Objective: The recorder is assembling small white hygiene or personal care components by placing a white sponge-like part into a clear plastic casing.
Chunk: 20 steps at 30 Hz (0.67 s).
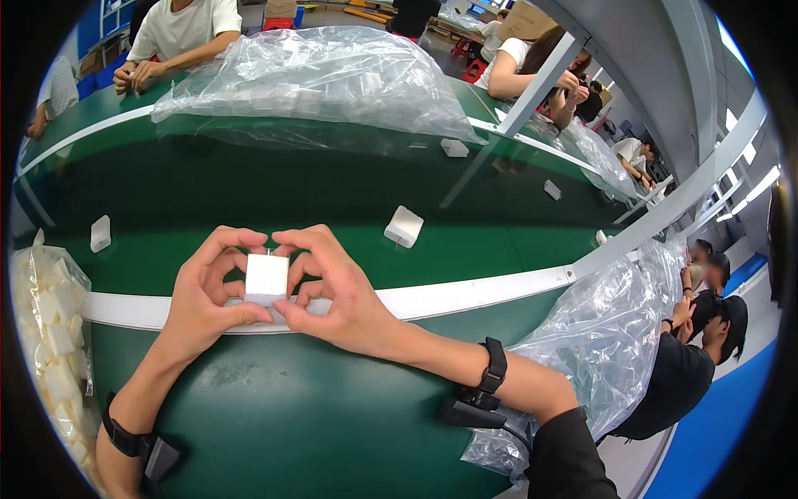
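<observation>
A small white plug adapter point(267, 276), its metal prongs pointing up, is held over the white rail between my two hands. My left hand point(204, 287) curls around its left side, with the index finger by the top and the thumb along the lower edge. On the other side my right hand point(337, 287) is bent likewise, index finger by the prongs and thumb at the lower right corner. Beyond the hands, another white adapter point(403, 226) lies on the green conveyor belt point(324, 183). One more adapter point(100, 234) rests farther left.
A clear bag of white pieces point(58, 341) stands at the left edge. Crumpled plastic bags point(590, 333) lie at my right, and a large clear bag point(324, 75) sits across the belt. A metal frame point(698, 191) arches on the right. Several people work around.
</observation>
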{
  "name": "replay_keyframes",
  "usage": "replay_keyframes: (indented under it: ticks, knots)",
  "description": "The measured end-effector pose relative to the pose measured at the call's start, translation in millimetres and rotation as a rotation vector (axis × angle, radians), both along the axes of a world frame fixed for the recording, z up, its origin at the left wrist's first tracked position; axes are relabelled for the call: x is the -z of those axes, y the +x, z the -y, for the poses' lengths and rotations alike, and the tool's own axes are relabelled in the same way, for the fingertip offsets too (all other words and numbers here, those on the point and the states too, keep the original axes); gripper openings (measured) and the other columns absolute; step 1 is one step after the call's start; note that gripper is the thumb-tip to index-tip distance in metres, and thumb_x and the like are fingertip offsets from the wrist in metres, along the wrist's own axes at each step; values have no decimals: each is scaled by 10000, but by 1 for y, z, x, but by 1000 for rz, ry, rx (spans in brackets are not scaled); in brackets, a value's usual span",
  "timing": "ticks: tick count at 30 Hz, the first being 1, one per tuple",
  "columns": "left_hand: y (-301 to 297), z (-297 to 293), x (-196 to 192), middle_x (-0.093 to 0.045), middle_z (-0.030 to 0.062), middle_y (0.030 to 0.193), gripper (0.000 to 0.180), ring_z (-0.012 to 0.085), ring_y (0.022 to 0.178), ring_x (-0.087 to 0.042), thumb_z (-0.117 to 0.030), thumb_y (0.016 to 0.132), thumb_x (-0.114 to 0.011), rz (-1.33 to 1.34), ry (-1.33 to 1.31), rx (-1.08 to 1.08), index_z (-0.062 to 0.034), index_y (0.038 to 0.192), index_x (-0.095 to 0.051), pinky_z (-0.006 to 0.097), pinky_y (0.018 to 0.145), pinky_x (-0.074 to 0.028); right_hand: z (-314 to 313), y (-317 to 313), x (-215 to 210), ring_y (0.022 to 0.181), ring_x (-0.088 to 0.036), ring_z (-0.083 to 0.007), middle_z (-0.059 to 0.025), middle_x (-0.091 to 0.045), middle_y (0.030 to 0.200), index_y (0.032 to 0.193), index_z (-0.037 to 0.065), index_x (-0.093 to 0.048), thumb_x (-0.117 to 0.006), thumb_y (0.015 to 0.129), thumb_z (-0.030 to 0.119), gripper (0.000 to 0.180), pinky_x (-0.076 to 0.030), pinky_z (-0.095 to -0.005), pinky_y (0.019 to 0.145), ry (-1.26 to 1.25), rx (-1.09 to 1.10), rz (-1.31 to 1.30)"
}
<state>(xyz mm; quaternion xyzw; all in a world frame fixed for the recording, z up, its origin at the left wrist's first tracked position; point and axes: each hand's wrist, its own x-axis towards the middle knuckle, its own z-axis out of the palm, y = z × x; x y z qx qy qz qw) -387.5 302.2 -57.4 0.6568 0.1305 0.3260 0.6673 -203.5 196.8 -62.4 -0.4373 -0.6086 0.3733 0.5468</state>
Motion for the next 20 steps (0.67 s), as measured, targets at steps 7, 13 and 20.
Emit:
replay_keyframes:
  ticks: [7,13,20]
  knots:
    - [-1,0,3,-490,87,1245,472,168,1082,-593,115,729,-777,-3,51,28,-14,1148,-602,313,879,-608,0,4,1,986,-586,-149,-97,-407,1256,1371,0,-469,-714,839,-28,586,-555,-281,744,-29,-36,-46]
    - [-3,4,5,-476,89,1224,243,178,1109,-597,88,769,-766,-25,152,8,-16,908,-595,323,898,-615,-3,3,-2,1012,-597,-160,-80,-415,1219,1299,-30,-524,-707,808,-43,524,-588,-283,783,-69,-14,-30]
    - [-14,8,-1,-461,73,1234,389,163,959,-582,32,817,-750,-182,396,-83,-56,668,-401,310,827,-585,-9,-21,5,875,-622,-129,-93,-462,1159,1218,-19,-557,-717,766,-29,480,-582,-248,682,-1,24,-39]
